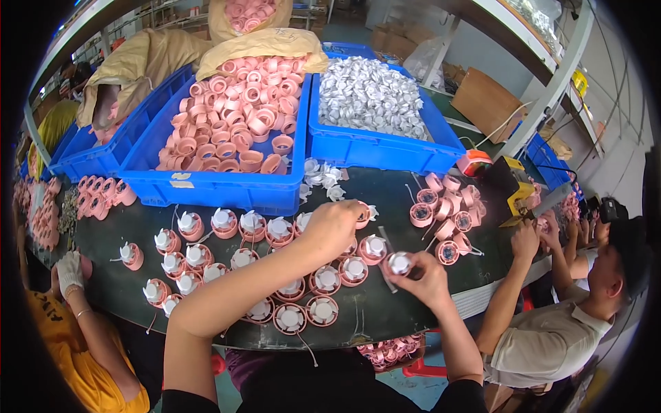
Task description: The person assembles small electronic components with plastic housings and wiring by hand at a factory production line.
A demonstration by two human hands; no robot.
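Note:
My left hand (335,226) reaches across the bench, its fingers closed around a pink ring-shaped housing (362,215). My right hand (428,279) grips a small fan unit with a white impeller (399,263), blurred by motion. A thin metallic strip (385,241) passes beside that unit; whether my fingers touch it I cannot tell. Under and around my left forearm stand several pink housings topped with white impellers (289,318), some with thin wires trailing. To the right lies a heap of pink housings (447,206) with dark centres, without white impellers.
A blue bin (213,182) of pink rings and a blue bin (385,157) of white impellers stand at the back. Loose white impellers (322,177) lie before them. A worker in yellow (76,344) sits left, another in beige (544,330) right. Shelf posts (551,89) rise behind.

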